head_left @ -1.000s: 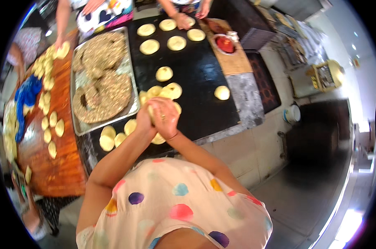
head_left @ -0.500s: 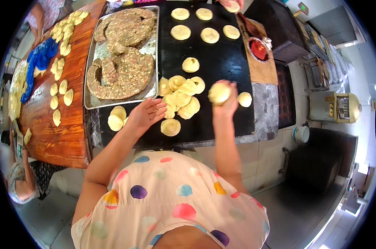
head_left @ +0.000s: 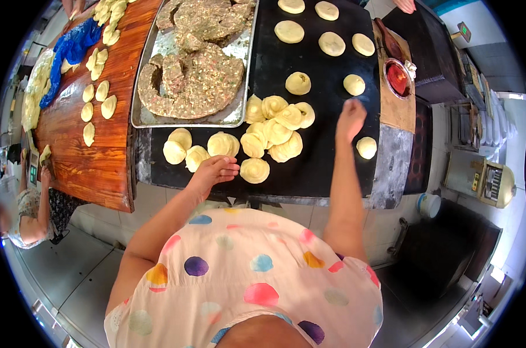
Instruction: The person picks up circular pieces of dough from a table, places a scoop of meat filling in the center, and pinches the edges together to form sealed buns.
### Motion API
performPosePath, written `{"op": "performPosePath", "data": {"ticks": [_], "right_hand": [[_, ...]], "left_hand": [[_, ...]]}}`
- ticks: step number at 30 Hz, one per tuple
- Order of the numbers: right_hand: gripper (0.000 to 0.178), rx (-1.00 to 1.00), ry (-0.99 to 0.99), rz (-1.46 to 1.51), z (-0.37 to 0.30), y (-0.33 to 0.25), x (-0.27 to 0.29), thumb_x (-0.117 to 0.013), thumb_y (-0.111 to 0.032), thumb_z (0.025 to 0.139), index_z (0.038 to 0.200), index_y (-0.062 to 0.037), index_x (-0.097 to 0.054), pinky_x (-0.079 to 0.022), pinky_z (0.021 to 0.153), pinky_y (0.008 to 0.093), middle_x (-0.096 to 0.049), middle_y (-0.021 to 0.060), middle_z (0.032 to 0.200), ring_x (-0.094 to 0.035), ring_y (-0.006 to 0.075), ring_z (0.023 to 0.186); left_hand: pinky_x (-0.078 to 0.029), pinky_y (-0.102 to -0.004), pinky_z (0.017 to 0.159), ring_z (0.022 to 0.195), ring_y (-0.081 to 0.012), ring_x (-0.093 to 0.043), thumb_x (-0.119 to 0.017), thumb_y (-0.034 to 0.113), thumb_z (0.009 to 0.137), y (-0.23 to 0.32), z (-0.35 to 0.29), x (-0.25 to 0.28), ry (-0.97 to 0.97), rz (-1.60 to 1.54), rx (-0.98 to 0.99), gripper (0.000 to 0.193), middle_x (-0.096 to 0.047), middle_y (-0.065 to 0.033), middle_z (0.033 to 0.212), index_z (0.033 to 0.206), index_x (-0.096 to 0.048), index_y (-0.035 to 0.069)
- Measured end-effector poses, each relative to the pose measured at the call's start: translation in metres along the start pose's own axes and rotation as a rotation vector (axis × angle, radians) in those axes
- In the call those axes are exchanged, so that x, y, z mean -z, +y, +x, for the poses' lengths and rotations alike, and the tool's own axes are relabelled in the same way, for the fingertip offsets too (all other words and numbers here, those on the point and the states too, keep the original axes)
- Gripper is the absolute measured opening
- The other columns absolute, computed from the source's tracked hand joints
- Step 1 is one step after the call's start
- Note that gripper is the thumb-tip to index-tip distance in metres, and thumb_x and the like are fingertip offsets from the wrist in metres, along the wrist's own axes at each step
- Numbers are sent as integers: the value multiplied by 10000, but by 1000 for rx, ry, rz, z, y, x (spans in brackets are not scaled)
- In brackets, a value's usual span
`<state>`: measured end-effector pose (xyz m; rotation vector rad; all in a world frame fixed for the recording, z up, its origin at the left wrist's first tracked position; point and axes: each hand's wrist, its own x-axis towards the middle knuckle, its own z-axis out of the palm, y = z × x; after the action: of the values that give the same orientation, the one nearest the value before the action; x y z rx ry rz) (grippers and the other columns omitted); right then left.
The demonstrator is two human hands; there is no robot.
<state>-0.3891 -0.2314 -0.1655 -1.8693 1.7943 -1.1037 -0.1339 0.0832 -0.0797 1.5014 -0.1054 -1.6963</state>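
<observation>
Dough ball (head_left: 354, 84) on black tabletop (head_left: 321, 174), just ahead of R hand (head_left: 351, 119), which is blurred; can't tell if clenched. L hand (head_left: 214, 171) loose, nothing seen in it, nr coiled dough pc (head_left: 255, 170). Tray (head_left: 232, 116) w/ brown mix (head_left: 196, 87) cut off at top.

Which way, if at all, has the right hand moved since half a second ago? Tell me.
Yes: judged against the red-filled bowl, the right hand has moved forward over the black counter, closer to that bowl.
</observation>
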Motion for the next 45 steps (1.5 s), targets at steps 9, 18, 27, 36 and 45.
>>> {"op": "performPosePath", "data": {"ticks": [9,18,27,36,45], "right_hand": [[575,-183,-526,-276,-114,-54,-10,-494,-584,925,907,-36,-664,-523,772,470,-673,187,927,-653,377,883],[354,-145,-119,-106,-126,-98,-40,-761,-327,787,899,-14,-639,-528,756,429,-660,161,933,-647,342,871],[473,-603,-468,1052,-100,-94,64,-751,-124,847,1240,-31,-504,-523,713,242,-662,64,989,-632,111,854],[336,-269,-355,-108,-115,82,111,-612,-287,941,1191,-63,-634,-505,904,354,-667,120,1137,-646,250,1033],[565,-77,-183,-654,-121,69,29,-369,-445,1011,1455,-96,-401,-191,1177,467,-309,187,1536,-256,339,1435]], "left_hand": [[-511,-308,895,964,-168,-647,-507,278,994,9,24,-13,-65,141,-54,334,-665,-87,1056,1177,-590,11],[-514,-325,925,1010,-198,-650,-524,277,986,13,19,-13,-149,174,-64,357,-660,-116,1102,1210,-575,3],[-530,-341,902,979,-210,-666,-511,256,999,18,11,28,-38,125,-105,314,-682,-113,1045,1167,-592,3],[-525,-336,912,985,-211,-661,-532,274,985,9,22,-2,-162,181,-50,350,-671,-125,1064,1186,-577,-9],[-521,-342,925,996,-212,-656,-514,263,999,18,26,-11,-92,166,-65,350,-668,-126,1064,1195,-568,-23]]}}
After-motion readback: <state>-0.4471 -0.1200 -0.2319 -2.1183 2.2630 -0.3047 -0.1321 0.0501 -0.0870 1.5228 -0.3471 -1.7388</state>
